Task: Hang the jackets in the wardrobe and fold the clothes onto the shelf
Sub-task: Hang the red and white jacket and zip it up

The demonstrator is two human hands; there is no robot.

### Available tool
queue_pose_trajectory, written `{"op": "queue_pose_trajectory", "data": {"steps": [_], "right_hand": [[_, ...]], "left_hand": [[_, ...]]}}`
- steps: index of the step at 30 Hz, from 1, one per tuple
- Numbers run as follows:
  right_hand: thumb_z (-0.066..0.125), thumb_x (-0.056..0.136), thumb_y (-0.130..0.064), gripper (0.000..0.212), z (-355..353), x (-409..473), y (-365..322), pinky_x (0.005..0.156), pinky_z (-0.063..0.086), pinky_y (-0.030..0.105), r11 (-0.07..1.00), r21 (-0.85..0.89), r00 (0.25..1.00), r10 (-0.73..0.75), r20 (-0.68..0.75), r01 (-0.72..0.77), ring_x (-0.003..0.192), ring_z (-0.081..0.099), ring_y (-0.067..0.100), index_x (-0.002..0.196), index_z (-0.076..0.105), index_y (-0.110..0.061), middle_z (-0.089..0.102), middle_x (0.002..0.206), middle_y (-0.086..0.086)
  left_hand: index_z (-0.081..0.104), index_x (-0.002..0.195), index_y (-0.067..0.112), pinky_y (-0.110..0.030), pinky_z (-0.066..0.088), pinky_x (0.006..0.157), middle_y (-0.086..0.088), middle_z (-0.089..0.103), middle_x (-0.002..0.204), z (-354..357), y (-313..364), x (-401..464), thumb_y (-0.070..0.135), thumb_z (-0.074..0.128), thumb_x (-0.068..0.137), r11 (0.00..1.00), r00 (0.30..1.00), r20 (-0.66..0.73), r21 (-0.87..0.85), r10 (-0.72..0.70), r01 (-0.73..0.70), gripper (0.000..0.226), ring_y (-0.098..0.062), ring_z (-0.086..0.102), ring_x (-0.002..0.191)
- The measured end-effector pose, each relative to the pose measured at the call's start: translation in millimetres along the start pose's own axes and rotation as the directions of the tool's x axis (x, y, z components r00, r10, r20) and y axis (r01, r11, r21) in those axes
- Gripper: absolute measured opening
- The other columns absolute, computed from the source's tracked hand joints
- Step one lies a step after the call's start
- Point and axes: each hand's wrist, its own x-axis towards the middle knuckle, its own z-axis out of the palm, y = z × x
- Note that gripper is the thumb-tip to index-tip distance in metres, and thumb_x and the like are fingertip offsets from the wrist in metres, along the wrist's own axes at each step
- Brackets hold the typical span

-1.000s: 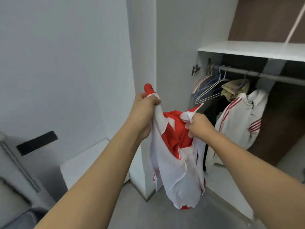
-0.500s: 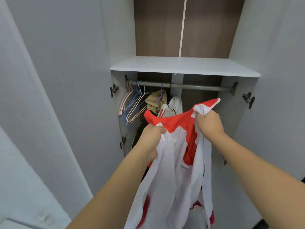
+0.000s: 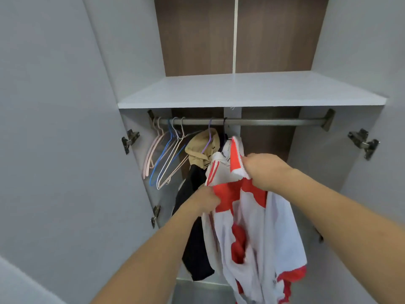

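I hold a red and white jacket (image 3: 258,233) in front of the open wardrobe, and it hangs down from both hands. My left hand (image 3: 206,199) grips its red upper part at the left. My right hand (image 3: 264,170) grips a red and white edge higher up, just below the rail (image 3: 263,122). On the rail hang a tan garment (image 3: 200,151), a dark garment (image 3: 195,227) and a white jacket with red stripes (image 3: 217,165), partly hidden behind the one I hold. The white shelf (image 3: 249,93) lies above the rail.
Several bare wire hangers (image 3: 166,154) in pink, blue and white hang at the rail's left end. Both wardrobe doors stand open, with hinges at the left (image 3: 129,140) and at the right (image 3: 365,143). The rail's right half carries nothing.
My view has swung from the left wall to face the wardrobe and moved closer. Both hands carried the red and white jacket up toward the rail; the right hand now sits higher than the left.
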Motion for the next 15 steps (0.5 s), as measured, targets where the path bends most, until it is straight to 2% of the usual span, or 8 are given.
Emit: {"op": "queue_pose_trajectory", "data": {"steps": [2, 4, 6, 9, 12, 15], "right_hand": [[0.058, 0.091, -0.016, 0.034, -1, 15, -2, 0.073, 0.047, 0.035, 0.990, -0.143, 0.999, -0.008, -0.048, 0.001, 0.098, 0.062, 0.027, 0.125, 0.053, -0.016, 0.057, 0.112, 0.006], [0.051, 0.091, -0.009, 0.030, -2, 28, -4, 0.065, 0.039, 0.034, 0.976, -0.211, 0.997, 0.036, -0.072, -0.050, 0.096, 0.062, 0.028, 0.120, 0.054, -0.015, 0.054, 0.113, 0.006], [0.048, 0.090, -0.007, 0.019, -1, 40, -4, 0.062, 0.037, 0.032, 0.967, -0.219, 0.991, 0.116, -0.071, -0.129, 0.092, 0.064, 0.028, 0.106, 0.054, -0.016, 0.057, 0.110, 0.005], [0.045, 0.092, -0.013, 0.006, -3, 60, -3, 0.064, 0.039, 0.031, 0.947, -0.030, 0.941, 0.313, -0.125, -0.319, 0.086, 0.063, 0.032, 0.095, 0.049, -0.016, 0.064, 0.100, 0.006], [0.044, 0.092, -0.016, 0.007, -3, 79, 0, 0.067, 0.038, 0.032, 0.832, 0.205, 0.832, 0.543, -0.115, -0.515, 0.073, 0.050, 0.033, 0.086, 0.046, -0.012, 0.056, 0.085, 0.011], [0.045, 0.088, -0.011, 0.012, 2, 91, 3, 0.066, 0.036, 0.032, 0.730, 0.378, 0.768, 0.637, -0.072, -0.570, 0.072, 0.047, 0.034, 0.076, 0.044, -0.013, 0.050, 0.077, 0.009]], "left_hand": [[0.057, 0.094, 0.012, -0.034, 0.053, 0.079, -0.016, 0.064, 0.112, -33, -7, 40, 0.023, 0.054, 0.088, 0.966, 0.976, -0.208, 0.259, 0.065, -0.009, 0.013, -0.031, 0.061, 0.101], [0.052, 0.118, 0.007, -0.043, 0.050, 0.092, -0.017, 0.059, 0.120, -72, -14, 73, 0.025, 0.054, 0.087, 0.944, 0.923, -0.375, 0.327, 0.081, 0.050, 0.035, -0.035, 0.056, 0.112], [0.042, 0.134, 0.005, -0.046, 0.044, 0.101, -0.020, 0.050, 0.134, -108, -23, 102, 0.027, 0.055, 0.089, 0.931, 0.876, -0.481, 0.337, 0.043, 0.139, 0.051, -0.038, 0.045, 0.127], [0.034, 0.143, 0.004, -0.047, 0.038, 0.107, -0.023, 0.043, 0.143, -143, -35, 145, 0.035, 0.054, 0.094, 0.928, 0.882, -0.470, 0.305, -0.046, 0.211, 0.062, -0.040, 0.040, 0.133], [0.034, 0.145, 0.005, -0.046, 0.040, 0.107, -0.023, 0.045, 0.143, -156, -40, 176, 0.034, 0.052, 0.096, 0.943, 0.917, -0.392, 0.268, -0.078, 0.195, 0.060, -0.040, 0.044, 0.132], [0.044, 0.138, -0.001, -0.037, 0.045, 0.093, -0.022, 0.052, 0.136, -158, -36, 195, 0.022, 0.049, 0.099, 0.966, 0.954, -0.295, 0.224, -0.061, 0.132, 0.045, -0.036, 0.052, 0.123]]}}
